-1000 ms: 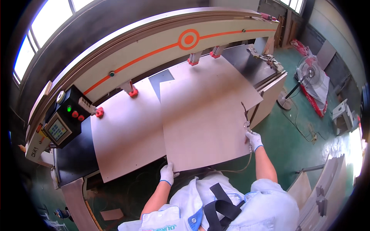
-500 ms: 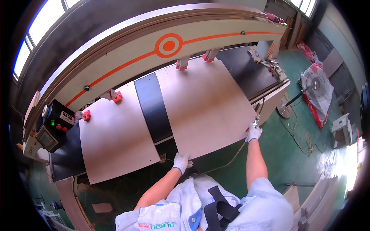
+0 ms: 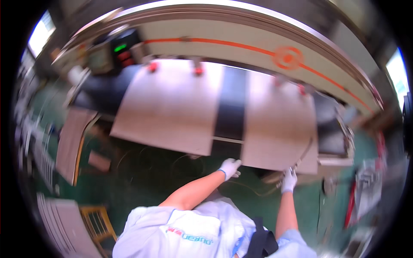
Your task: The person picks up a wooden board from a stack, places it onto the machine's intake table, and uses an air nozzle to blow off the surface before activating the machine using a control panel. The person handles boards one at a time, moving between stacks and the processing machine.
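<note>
Both my hands wear white gloves. My left hand (image 3: pixel 230 168) is just off the near left corner of the right-hand panel (image 3: pixel 279 124), its fingers stretched and apart, with nothing seen in it. My right hand (image 3: pixel 289 180) is closed around what looks like an air gun (image 3: pixel 294 167) at the panel's near edge; a thin dark line rises from it over the panel. Motion blurs its details. Another pale, pinkish-brown panel (image 3: pixel 172 107) lies to the left on the same dark machine bed (image 3: pixel 231 103). Red-footed clamps (image 3: pixel 198 71) stand at the panels' far edges.
A long beam (image 3: pixel 228 32) with an orange stripe spans the back. A control box (image 3: pixel 124 45) with a green light stands back left. Boards (image 3: pixel 60 219) and a yellow frame (image 3: pixel 97 221) are at lower left. A wrapped fan (image 3: pixel 365 189) stands on the green floor at right.
My view has swung left, so the machine appears farther right and level. My left hand has come slightly away from the panel corner. My right hand still holds the air gun.
</note>
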Tool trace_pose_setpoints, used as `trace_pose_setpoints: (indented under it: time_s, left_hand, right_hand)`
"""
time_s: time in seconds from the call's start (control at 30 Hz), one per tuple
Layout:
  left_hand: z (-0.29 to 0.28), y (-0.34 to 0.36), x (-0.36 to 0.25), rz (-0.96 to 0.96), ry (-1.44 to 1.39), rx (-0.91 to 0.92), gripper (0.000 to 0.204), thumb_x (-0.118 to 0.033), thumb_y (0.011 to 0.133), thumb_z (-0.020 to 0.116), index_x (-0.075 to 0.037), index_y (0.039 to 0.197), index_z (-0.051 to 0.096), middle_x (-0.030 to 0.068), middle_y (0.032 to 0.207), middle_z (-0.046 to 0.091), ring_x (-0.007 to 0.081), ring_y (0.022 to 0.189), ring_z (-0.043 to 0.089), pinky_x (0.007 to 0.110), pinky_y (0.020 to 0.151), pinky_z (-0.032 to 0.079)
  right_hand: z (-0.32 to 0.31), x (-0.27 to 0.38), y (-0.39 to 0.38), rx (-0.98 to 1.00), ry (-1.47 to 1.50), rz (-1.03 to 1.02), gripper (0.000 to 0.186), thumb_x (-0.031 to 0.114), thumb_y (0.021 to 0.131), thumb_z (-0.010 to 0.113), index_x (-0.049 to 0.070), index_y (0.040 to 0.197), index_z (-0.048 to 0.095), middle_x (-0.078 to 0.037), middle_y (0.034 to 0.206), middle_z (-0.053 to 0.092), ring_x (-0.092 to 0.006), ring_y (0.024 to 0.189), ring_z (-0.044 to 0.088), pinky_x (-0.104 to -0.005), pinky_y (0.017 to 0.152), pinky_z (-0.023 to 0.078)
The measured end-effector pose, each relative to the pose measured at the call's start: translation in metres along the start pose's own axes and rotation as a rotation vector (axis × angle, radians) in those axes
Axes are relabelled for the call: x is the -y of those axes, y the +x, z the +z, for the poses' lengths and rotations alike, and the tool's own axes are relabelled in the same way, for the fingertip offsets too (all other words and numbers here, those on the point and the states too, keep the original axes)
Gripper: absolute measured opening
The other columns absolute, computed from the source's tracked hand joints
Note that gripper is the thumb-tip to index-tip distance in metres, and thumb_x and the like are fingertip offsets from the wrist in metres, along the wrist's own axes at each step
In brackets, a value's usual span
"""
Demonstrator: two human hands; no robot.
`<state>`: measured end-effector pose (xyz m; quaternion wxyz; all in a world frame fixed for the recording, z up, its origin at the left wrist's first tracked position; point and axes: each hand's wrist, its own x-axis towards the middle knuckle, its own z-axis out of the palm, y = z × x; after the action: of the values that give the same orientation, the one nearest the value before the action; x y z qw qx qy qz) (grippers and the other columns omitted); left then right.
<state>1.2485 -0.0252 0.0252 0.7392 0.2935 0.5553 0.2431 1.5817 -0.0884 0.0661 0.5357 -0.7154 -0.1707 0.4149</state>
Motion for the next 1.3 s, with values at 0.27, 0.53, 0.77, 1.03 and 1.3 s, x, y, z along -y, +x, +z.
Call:
trace_pose_setpoints:
  time_s: [0.27, 0.53, 0.77, 1.03, 1.3]
  left_hand:
    - [-0.316, -0.21, 0.171, 0.021, -0.527, -0.692, 0.039, -0.033, 0.106, 0.061, 0.0, 0.126, 0.067, 0.0158, 0.113, 0.071, 0.0286, 0.081, 0.074, 0.04, 0.064, 0.062]
    - [-0.428, -0.541, 0.464, 0.306, -1.471, -1.528, 0.01, -0.017, 0.1, 0.063, -0.009, 0.1, 0.058, 0.0071, 0.077, 0.059, 0.0258, 0.053, 0.062, 0.039, 0.043, 0.049]
    - [-0.403, -0.612, 0.642, 0.301, -1.966, -1.481, 0.03, -0.027, 0.107, 0.061, -0.008, 0.131, 0.055, 0.0139, 0.099, 0.068, 0.0336, 0.078, 0.071, 0.053, 0.069, 0.063]
    - [-0.583, -0.733, 0.701, 0.61, -2.017, -1.706, 0.029, -0.027, 0.103, 0.068, -0.005, 0.12, 0.059, 0.0136, 0.1, 0.068, 0.0316, 0.078, 0.072, 0.051, 0.07, 0.064]
    - [-0.742, -0.844, 0.763, 0.639, -2.135, -1.859, 0.035, -0.03, 0.104, 0.068, -0.001, 0.121, 0.059, 0.0146, 0.103, 0.067, 0.0323, 0.084, 0.071, 0.052, 0.074, 0.064]
  right_hand:
    - [0.212, -0.081, -0.264, 1.089, -0.805, 0.202, 0.018, 0.024, 0.097, 0.068, 0.006, 0.093, 0.064, -0.009, 0.075, 0.07, -0.0157, 0.051, 0.059, -0.0326, 0.046, 0.047]
    - [0.349, -0.2, -0.516, 1.751, -1.359, -0.702, 0.048, 0.047, 0.094, 0.069, -0.002, 0.1, 0.071, -0.02, 0.084, 0.075, -0.0335, 0.081, 0.075, -0.0412, 0.075, 0.056]
    - [0.473, -0.262, -0.674, 1.648, -1.293, -0.214, 0.037, 0.044, 0.101, 0.064, 0.011, 0.084, 0.059, -0.004, 0.058, 0.058, -0.0146, 0.043, 0.049, -0.0322, 0.042, 0.038]
    - [0.647, -0.35, -0.829, 1.813, -1.37, -0.058, 0.028, 0.033, 0.098, 0.06, 0.009, 0.085, 0.061, -0.008, 0.06, 0.06, -0.0184, 0.04, 0.048, -0.0342, 0.038, 0.036]
    - [0.77, -0.424, -1.063, 2.17, -1.47, -0.498, 0.014, -0.002, 0.077, 0.063, 0.003, 0.088, 0.07, -0.007, 0.075, 0.067, -0.0175, 0.057, 0.061, -0.0313, 0.051, 0.046]
